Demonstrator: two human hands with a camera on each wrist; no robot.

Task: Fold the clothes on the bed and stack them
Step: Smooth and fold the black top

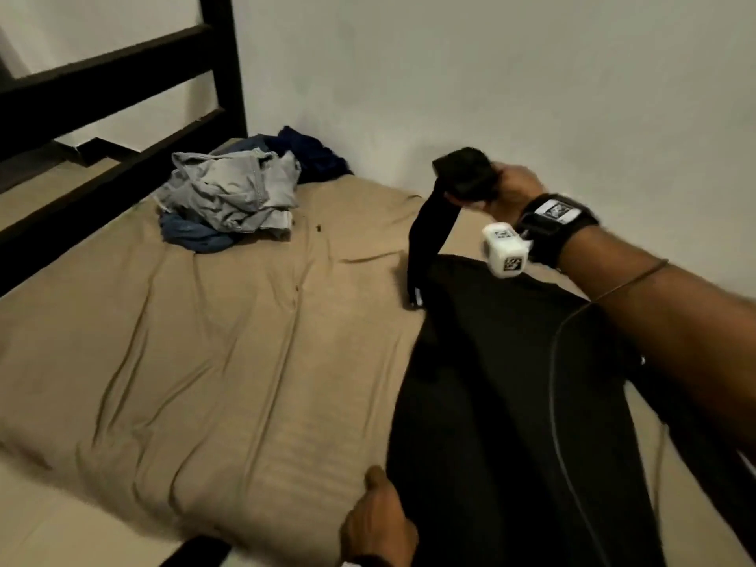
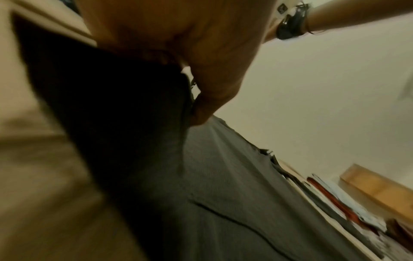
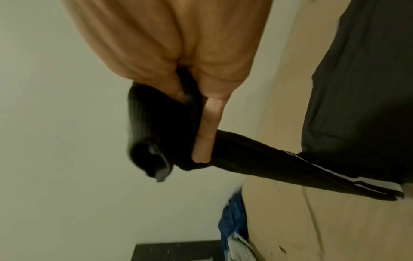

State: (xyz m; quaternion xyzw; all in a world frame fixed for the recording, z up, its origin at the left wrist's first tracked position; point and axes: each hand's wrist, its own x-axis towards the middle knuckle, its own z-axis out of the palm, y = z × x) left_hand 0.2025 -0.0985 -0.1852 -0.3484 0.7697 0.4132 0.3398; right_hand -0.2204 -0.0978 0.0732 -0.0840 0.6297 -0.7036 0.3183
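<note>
I find the right hand (image 1: 509, 186) gripping the black garment (image 1: 511, 386) at its raised end; below that grip it trails across the bed (image 1: 204, 362). Left hand (image 1: 378, 521) pinches the near edge. Step: spreading. Next calls for laying flat.
</note>
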